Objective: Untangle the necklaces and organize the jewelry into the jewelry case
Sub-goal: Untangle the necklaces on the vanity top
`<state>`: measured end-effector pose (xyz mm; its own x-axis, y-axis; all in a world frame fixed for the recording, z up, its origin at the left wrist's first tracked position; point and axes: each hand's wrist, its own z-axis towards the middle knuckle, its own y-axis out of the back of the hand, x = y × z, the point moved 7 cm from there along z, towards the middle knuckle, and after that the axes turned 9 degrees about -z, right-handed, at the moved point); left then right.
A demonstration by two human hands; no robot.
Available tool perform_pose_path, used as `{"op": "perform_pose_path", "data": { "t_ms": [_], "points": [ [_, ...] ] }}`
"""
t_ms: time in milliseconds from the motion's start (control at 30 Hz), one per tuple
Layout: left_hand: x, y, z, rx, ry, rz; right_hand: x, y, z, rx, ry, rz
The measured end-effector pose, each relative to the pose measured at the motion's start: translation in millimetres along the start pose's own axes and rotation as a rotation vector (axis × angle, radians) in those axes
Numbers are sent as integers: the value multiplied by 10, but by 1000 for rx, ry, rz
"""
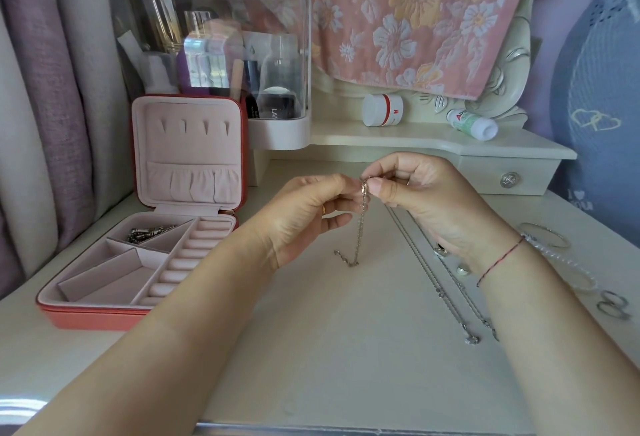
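Fingers (382,190) of our left hand (304,217) and right hand (429,193) pinch the top of a gold chain (360,227), its tail touching the worktop (346,349). We judge untangling is underway; next calls for teasing it free, then the open jewelry case (97,316) at left.

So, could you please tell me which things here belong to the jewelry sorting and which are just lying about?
Job: jewelry case, chain pinched by left hand and right hand, loose necklaces, rings, bangle.
Lying about: cosmetics box, white jar, bottle, floral towel.
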<state>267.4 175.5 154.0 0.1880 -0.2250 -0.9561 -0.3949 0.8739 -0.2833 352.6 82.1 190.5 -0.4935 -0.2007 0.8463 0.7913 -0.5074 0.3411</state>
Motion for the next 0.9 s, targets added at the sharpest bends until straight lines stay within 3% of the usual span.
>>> {"op": "perform_pose_path", "data": {
  "t_ms": [667, 900],
  "points": [
    [29, 9, 32, -6, 6, -25, -50, -32, 13, 10, -44, -10],
    [59, -9, 6, 10, 70, -181, -114, 17, 16, -63, -102, -16]
  ]
}}
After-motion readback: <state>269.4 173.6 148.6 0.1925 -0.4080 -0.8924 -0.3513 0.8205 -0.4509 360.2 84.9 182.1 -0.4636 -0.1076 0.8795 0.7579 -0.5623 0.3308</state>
